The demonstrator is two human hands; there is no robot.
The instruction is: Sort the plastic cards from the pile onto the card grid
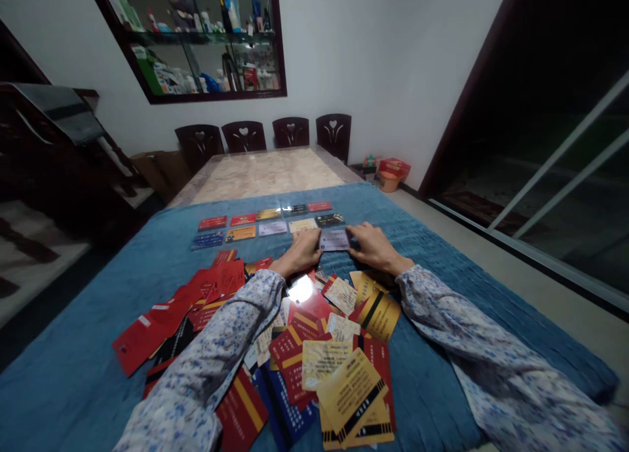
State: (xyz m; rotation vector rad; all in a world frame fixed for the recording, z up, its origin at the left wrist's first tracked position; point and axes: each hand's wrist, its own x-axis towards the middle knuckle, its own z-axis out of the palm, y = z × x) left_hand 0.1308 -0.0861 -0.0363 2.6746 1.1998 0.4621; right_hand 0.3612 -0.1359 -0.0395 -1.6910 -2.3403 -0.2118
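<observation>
Both hands reach forward over a blue cloth (432,255) and meet on one pale grey card (335,240). My left hand (303,250) pinches its left edge and my right hand (373,244) pinches its right edge, low over the cloth. Just beyond it lie two neat rows of cards (268,221), red, gold, blue and dark ones. Near me, between my sleeves, spreads a loose heap of several cards (314,354) in red, yellow and blue.
The cloth covers the near end of a long marble-topped table (265,171). Several dark chairs (289,132) stand at its far end under a wall cabinet (206,39) of bottles. A red basket (392,174) sits on the floor. Glass doors (565,170) are on the right.
</observation>
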